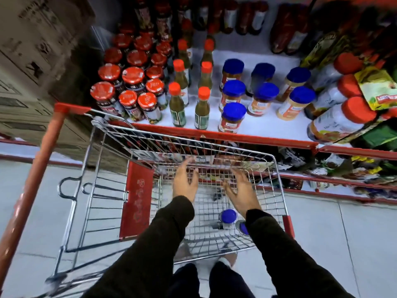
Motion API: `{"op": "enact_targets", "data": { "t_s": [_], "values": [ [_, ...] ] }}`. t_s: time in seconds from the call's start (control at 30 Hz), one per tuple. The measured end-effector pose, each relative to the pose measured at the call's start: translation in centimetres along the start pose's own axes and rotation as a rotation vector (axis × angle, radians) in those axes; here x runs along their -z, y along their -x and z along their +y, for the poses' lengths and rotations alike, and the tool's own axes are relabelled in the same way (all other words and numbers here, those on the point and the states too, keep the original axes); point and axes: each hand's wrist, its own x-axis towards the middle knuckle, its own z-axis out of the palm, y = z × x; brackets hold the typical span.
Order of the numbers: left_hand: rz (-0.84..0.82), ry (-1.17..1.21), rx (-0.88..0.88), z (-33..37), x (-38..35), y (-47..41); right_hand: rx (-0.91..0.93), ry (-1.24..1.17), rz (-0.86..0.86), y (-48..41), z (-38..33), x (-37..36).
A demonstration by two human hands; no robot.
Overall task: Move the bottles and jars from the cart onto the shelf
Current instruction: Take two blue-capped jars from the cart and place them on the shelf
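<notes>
Hovering over cart (277, 168): L hand (184, 184), R hand (242, 192)

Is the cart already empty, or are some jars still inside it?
Not empty. One blue-lidded jar and a second blue lid beside the right sleeve show in the cart.

Both hands (185, 183) seemingly empty, fingers (229, 188) spread.

We stand behind the cart (277, 168), which sits against the shelf (257, 125) ahead. Two jars (228, 215) lie in the cart's basket, near our right arm. Our hands (185, 181) reach into the basket, side by side. On the shelf, jars (129, 78) cluster left, bottles (178, 104) stand centre, more jars (264, 97) right.
</notes>
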Motion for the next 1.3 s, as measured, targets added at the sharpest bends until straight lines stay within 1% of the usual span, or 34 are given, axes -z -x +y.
{"op": "enact_targets", "data": {
  "t_s": [0.13,0.2,0.33,0.43,0.53,0.57,0.63,0.67,0.73,0.8,0.87,1.0,1.1,1.3],
  "values": [
    [-0.149,-0.101,0.157,-4.0,-3.7,2.9,-0.140,0.083,-0.173,0.9,7.9,-0.4],
    [-0.258,-0.172,0.198,-5.9,-5.7,3.7,-0.211,0.111,-0.267,0.9,11.5,-1.1],
    [-0.492,-0.286,0.255,-9.0,-10.3,4.5,-0.280,0.183,-0.432,0.4,16.6,-2.9],
    [-0.636,-0.325,0.328,-11.0,-13.9,4.8,-0.341,0.232,-0.538,-0.6,19.4,-4.7],
    [-0.695,-0.409,0.324,-13.2,-17.4,5.1,-0.337,0.260,-0.631,-2.3,20.8,-6.1],
    [-0.708,-0.481,0.297,-13.9,-18.1,5.0,-0.325,0.285,-0.656,-2.8,20.9,-6.3],
    [-0.693,-0.598,0.242,-15.0,-19.3,4.8,-0.273,0.332,-0.689,-3.4,21.2,-6.6],
    [-0.659,-0.614,0.244,-15.4,-19.8,4.6,-0.228,0.354,-0.691,-3.6,21.3,-6.6],
    [-0.651,-0.566,0.253,-14.4,-20.0,4.3,-0.148,0.423,-0.675,-3.8,21.4,-6.5],
    [-0.568,-0.519,0.260,-14.4,-19.9,4.1,-0.113,0.471,-0.617,-3.9,21.4,-6.4],
    [-0.498,-0.445,0.293,-14.4,-19.8,4.1,-0.108,0.458,-0.546,-4.3,21.3,-6.2],
    [-0.389,-0.277,0.358,-13.3,-18.7,3.8,-0.144,0.310,-0.443,-4.4,20.9,-5.3],
    [-0.359,-0.196,0.384,-11.7,-17.5,3.8,-0.152,0.174,-0.361,-3.7,20.1,-4.3],
    [-0.275,-0.071,0.374,-7.5,-14.2,4.4,-0.165,-0.082,-0.184,-1.3,17.6,-0.8]
  ]
}}
